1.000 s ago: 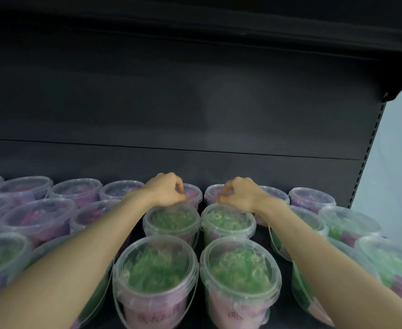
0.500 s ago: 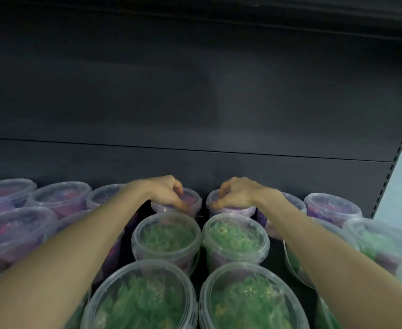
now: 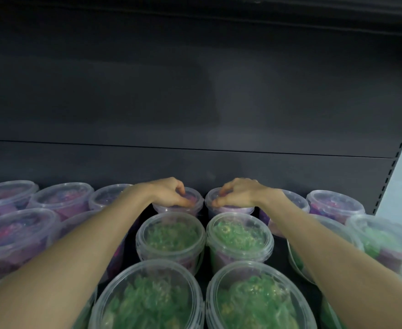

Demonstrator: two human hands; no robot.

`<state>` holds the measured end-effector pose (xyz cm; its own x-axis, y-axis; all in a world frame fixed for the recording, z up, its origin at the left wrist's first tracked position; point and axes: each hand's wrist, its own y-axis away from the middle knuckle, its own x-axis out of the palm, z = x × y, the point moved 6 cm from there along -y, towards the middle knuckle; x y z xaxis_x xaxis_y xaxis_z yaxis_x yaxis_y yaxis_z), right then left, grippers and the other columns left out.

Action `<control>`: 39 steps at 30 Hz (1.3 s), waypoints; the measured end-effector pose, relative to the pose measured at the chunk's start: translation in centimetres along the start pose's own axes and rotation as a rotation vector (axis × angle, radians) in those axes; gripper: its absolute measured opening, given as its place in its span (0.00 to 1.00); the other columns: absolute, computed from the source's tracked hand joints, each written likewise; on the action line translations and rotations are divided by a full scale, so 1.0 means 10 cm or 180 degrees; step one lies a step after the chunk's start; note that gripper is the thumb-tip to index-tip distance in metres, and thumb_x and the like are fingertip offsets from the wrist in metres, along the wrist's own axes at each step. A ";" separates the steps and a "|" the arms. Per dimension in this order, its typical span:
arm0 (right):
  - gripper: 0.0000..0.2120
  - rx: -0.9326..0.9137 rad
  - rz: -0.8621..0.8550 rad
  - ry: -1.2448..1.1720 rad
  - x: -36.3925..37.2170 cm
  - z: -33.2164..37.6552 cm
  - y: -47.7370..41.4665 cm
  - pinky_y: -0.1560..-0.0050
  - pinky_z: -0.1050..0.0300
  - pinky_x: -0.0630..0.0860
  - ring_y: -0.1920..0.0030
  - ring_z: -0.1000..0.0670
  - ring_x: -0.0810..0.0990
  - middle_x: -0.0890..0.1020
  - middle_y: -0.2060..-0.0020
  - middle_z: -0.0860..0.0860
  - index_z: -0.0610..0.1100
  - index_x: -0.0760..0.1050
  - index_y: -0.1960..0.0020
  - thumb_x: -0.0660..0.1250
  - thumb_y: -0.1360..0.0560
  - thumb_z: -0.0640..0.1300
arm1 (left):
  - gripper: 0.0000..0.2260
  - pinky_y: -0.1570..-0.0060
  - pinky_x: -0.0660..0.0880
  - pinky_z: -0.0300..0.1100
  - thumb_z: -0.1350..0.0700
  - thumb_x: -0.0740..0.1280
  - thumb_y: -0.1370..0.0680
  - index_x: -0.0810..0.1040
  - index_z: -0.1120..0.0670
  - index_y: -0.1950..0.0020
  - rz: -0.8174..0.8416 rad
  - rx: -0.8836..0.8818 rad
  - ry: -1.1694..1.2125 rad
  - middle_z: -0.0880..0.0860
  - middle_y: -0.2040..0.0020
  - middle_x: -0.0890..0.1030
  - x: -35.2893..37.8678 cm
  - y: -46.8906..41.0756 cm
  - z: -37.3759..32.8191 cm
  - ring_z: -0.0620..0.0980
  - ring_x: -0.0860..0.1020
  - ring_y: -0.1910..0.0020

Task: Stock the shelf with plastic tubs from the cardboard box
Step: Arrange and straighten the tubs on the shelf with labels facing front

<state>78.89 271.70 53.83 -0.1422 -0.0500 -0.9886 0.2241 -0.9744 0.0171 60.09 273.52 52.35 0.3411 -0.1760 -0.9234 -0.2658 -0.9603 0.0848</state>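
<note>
- Far left of the left hand: clear plastic tubs with purple contents (image 3: 60, 200) stand in rows, lids on, touching or nearly touching one another. The left forearm (image 3: 76, 252) crosses above part of this group.
- Left hand (image 3: 169, 195): the hand rests palm down on the lid of the left rear tub (image 3: 191, 203), a purple-filled tub in the back row. Fingers are curled, with the fingertips (image 3: 182, 201) pressed to the lid near its centre. Whether the hand grips the rim or only presses on the lid cannot be told.
- Between the hands: a narrow dark gap separates the two rear tubs, which stand just beside each other.
- Right hand (image 3: 240, 194): the hand mirrors the left, palm down and fingers curled on the lid of the right rear tub (image 3: 231, 208), also purple-filled. A firm grasp cannot be confirmed.
- Nearer the person than both hands: four tubs with green contents (image 3: 171, 236) stand in two columns, one column in line with each hand, lids closed.
- Right of the right hand: further purple tubs (image 3: 333, 205) stand in the back row, with green-filled tubs nearer the person, partly hidden by the right forearm (image 3: 325, 252).
- Beyond both hands: the dark rear panel of the shelf (image 3: 195, 103) rises directly behind the back row.
</note>
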 end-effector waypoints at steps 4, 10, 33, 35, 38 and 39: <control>0.25 -0.0017 0.0056 -0.0003 0.00 0.03 0.02 0.33 0.46 0.56 0.32 0.44 0.66 0.73 0.34 0.51 0.54 0.74 0.36 0.61 0.28 0.65 | 0.23 0.38 0.68 0.44 0.37 0.70 0.31 0.74 0.47 0.41 0.0079 -0.0002 -0.0020 0.46 0.41 0.75 -0.02 0.02 0.00 0.47 0.73 0.41; 0.23 0.0000 -0.0020 -0.0238 -0.01 0.00 0.06 0.36 0.49 0.59 0.35 0.45 0.66 0.74 0.37 0.50 0.53 0.77 0.40 0.64 0.29 0.63 | 0.23 0.40 0.66 0.41 0.39 0.69 0.30 0.74 0.47 0.39 0.0086 0.0021 -0.0012 0.47 0.38 0.74 -0.03 0.04 0.00 0.47 0.72 0.40; 0.32 0.0208 0.0078 -0.0258 0.02 -0.05 -0.10 0.68 0.55 0.65 0.67 0.49 0.68 0.68 0.71 0.53 0.49 0.64 0.70 0.64 0.48 0.78 | 0.26 0.45 0.67 0.39 0.33 0.71 0.36 0.76 0.43 0.43 0.0052 0.0021 -0.0131 0.44 0.42 0.75 -0.07 0.02 0.03 0.44 0.72 0.44; 0.33 0.0224 0.0050 -0.0235 0.02 -0.05 -0.10 0.68 0.56 0.65 0.65 0.47 0.70 0.69 0.71 0.53 0.49 0.64 0.70 0.64 0.48 0.79 | 0.26 0.46 0.67 0.40 0.32 0.71 0.37 0.76 0.43 0.43 -0.0005 0.0011 -0.0164 0.44 0.40 0.75 -0.08 0.02 0.04 0.45 0.72 0.42; 0.34 0.0253 0.0014 -0.0237 0.02 -0.06 -0.11 0.64 0.55 0.69 0.59 0.46 0.74 0.73 0.67 0.53 0.48 0.68 0.66 0.63 0.48 0.79 | 0.27 0.46 0.66 0.40 0.31 0.70 0.37 0.76 0.42 0.43 -0.0073 0.0000 -0.0205 0.45 0.38 0.74 -0.07 0.02 0.06 0.47 0.72 0.40; 0.34 0.0236 0.0008 -0.0244 0.02 -0.06 -0.10 0.61 0.54 0.71 0.57 0.46 0.75 0.74 0.64 0.53 0.48 0.70 0.64 0.63 0.48 0.79 | 0.28 0.47 0.66 0.40 0.31 0.70 0.38 0.76 0.42 0.43 -0.0080 0.0006 -0.0197 0.45 0.38 0.74 -0.06 0.02 0.07 0.46 0.72 0.41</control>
<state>79.24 272.85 53.47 -0.2156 -0.0662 -0.9742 0.1530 -0.9877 0.0333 59.23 273.59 52.69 0.2913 -0.1382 -0.9466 -0.2594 -0.9638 0.0608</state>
